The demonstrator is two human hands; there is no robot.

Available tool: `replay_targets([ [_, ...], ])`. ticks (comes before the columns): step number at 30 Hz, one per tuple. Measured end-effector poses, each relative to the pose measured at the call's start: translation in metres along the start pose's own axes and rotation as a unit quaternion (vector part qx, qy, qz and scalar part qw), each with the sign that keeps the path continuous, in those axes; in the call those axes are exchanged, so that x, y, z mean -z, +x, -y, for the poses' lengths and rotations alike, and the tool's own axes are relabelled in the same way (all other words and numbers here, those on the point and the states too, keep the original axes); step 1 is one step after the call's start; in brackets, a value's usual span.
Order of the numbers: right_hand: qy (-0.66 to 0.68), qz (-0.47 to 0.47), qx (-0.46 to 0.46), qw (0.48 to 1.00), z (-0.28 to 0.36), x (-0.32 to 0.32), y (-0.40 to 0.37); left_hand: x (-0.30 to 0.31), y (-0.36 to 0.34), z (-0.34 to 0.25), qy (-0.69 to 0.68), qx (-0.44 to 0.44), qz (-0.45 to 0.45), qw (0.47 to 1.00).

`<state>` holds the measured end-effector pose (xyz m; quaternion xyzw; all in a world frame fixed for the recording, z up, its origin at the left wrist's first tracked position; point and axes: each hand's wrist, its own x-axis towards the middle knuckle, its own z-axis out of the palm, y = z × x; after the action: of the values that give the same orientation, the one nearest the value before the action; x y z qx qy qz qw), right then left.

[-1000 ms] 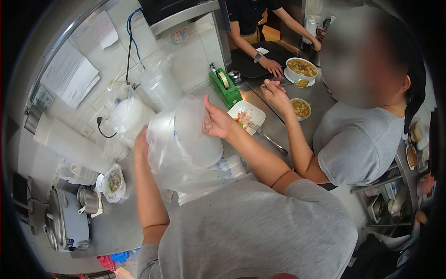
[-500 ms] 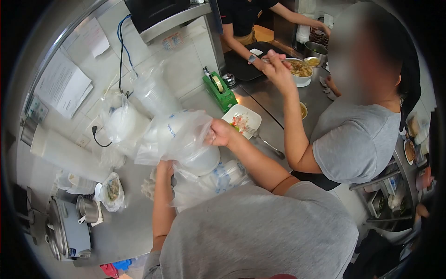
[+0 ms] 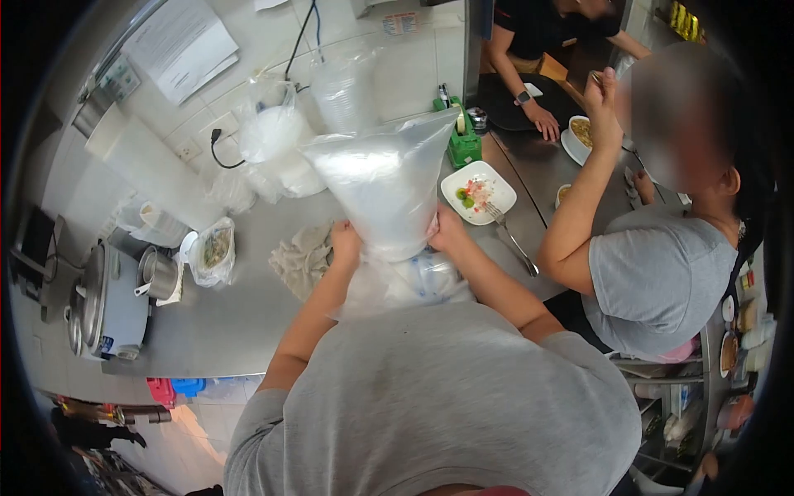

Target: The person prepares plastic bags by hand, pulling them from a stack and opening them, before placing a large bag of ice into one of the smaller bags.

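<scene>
A clear plastic bag (image 3: 380,186) with white, rounded contents stands upright between my hands, its top flared wide. My left hand (image 3: 346,245) grips its lower left side, and my right hand (image 3: 446,228) grips its lower right side. Below it, close to my body, lies another plastic bag with blue print (image 3: 430,279). A crumpled beige cloth (image 3: 303,258) lies left of my left hand. Beyond my right hand is a white square plate (image 3: 496,192) with food scraps and a fork (image 3: 517,241).
A co-worker (image 3: 662,240) stands at the right, one hand raised; another person (image 3: 529,50) is across the counter by a black tray (image 3: 500,106). A green tape dispenser (image 3: 465,142), bagged containers (image 3: 277,132), a small pot (image 3: 159,273) and a cooker (image 3: 124,298) stand around.
The bag has gone from tilted and crumpled to upright with its top spread. My right hand has moved down to its lower side. The view has shifted, and the person across has drawn an arm back.
</scene>
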<state>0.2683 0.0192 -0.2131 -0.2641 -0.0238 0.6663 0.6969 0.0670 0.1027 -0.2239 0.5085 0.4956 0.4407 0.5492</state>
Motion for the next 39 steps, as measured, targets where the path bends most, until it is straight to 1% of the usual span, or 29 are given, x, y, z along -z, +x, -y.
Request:
replay_targets([
  [1,0.04,-0.032,0.019,0.999,-0.008,0.007,-0.002,-0.002,-0.002,-0.001,-0.059,0.069,-0.013,0.996],
  [2,0.08,-0.062,0.04,0.994,-0.015,0.011,-0.005,-0.007,-0.017,-0.005,-0.062,0.069,-0.034,0.995],
  [3,0.051,-0.036,0.049,0.997,-0.024,0.005,-0.022,-0.01,-0.038,-0.005,-0.064,0.068,-0.053,0.994],
  [4,0.024,-0.011,0.059,0.998,-0.036,-0.003,-0.041,-0.013,-0.044,0.011,-0.089,0.044,-0.043,0.994],
  [5,-0.017,-0.052,0.096,0.994,-0.049,0.001,-0.045,-0.014,-0.046,0.024,-0.113,0.022,-0.032,0.993],
  [6,-0.057,-0.094,0.132,0.985,-0.062,0.008,-0.046,-0.011,-0.047,0.024,-0.092,0.02,-0.016,0.995],
  [8,-0.113,-0.153,0.156,0.969,-0.062,0.008,-0.043,-0.003,-0.046,0.019,-0.05,0.018,0.015,0.998],
  [10,-0.149,-0.186,0.131,0.962,-0.046,-0.004,-0.04,-0.001,-0.039,0.006,0.002,0.057,0.002,0.998],
  [11,-0.18,-0.186,0.138,0.956,-0.038,0.002,-0.029,0.003,-0.035,0.0,0.029,0.078,-0.004,0.997],
  [12,-0.21,-0.185,0.145,0.949,-0.027,0.014,-0.013,0.005,-0.033,-0.008,0.063,0.054,0.001,0.997],
  [14,-0.268,-0.177,0.17,0.932,-0.014,0.016,0.003,0.008,-0.03,-0.023,0.129,0.007,0.011,0.992],
  [16,-0.318,-0.161,0.204,0.912,-0.009,0.004,0.01,0.011,-0.028,-0.033,0.097,-0.013,0.058,0.994],
  [17,-0.301,-0.138,0.194,0.924,-0.006,0.002,0.016,0.013,-0.024,-0.038,0.081,-0.025,0.08,0.993],
  [19,-0.265,-0.091,0.172,0.944,0.004,0.0,0.03,0.018,-0.01,-0.045,0.109,0.006,0.161,0.981],
  [20,-0.287,-0.088,0.146,0.943,0.01,0.0,0.036,0.021,-0.003,-0.049,0.123,0.023,0.202,0.971],
  [22,-0.33,-0.086,0.093,0.936,0.023,-0.008,0.039,0.025,0.027,-0.043,0.195,0.05,0.24,0.95],
  [23,-0.338,-0.068,0.091,0.934,0.025,-0.014,0.04,0.026,0.042,-0.039,0.23,0.064,0.259,0.936],
  [26,-0.367,-0.018,0.081,0.926,0.033,-0.036,0.042,0.009,0.043,-0.069,0.165,0.019,0.259,0.952],
  [29,-0.393,-0.002,0.079,0.916,0.037,-0.05,0.063,-0.004,0.071,-0.052,0.117,-0.033,0.288,0.95],
  [32,-0.413,-0.009,0.08,0.907,0.038,-0.055,0.085,-0.009,0.068,-0.071,0.143,-0.001,0.293,0.945],
  [38,-0.423,-0.034,0.086,0.901,0.028,-0.053,0.097,-0.016,0.071,-0.058,0.04,0.053,0.275,0.959],
  [39,-0.421,-0.039,0.087,0.902,0.027,-0.051,0.096,-0.013,0.074,-0.048,0.055,0.035,0.264,0.962],
])
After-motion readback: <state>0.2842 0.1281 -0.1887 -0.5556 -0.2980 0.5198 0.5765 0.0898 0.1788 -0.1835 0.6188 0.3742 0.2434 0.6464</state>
